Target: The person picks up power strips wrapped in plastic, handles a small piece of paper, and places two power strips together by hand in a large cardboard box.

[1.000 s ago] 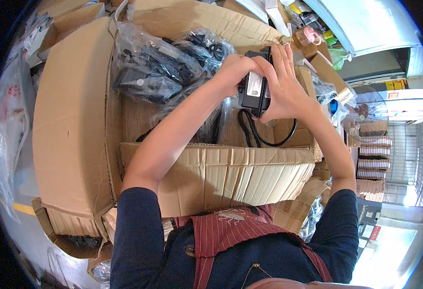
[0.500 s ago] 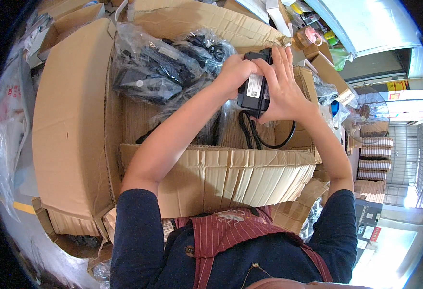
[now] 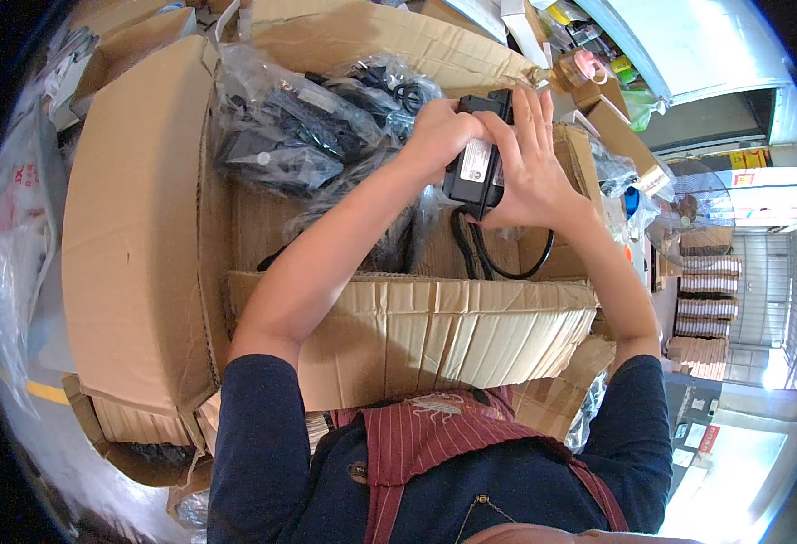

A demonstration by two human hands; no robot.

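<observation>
Over the open cardboard box, both my hands hold a black power adapter (image 3: 476,172) with a white label on its upper face. My left hand (image 3: 448,136) grips its left side near the far end. My right hand (image 3: 536,168) is closed around its right side, with long fingers along the edge and the thumb under the near end. A black cable (image 3: 536,268) hangs from the adapter in a loop down into the box. Left of my hands, several black adapters in clear plastic bags (image 3: 294,136) lie in the box.
The big cardboard box (image 3: 417,331) stands before me, its flaps folded outward. More cartons and plastic wrap crowd the far side. A fan (image 3: 689,204) and stacked flat cardboard (image 3: 702,313) stand at the right. Clear plastic sheeting (image 3: 22,227) hangs at the left.
The adapter has tilted slightly, and its near end has shifted a little left, showing more of its labelled face. Both hands keep their hold.
</observation>
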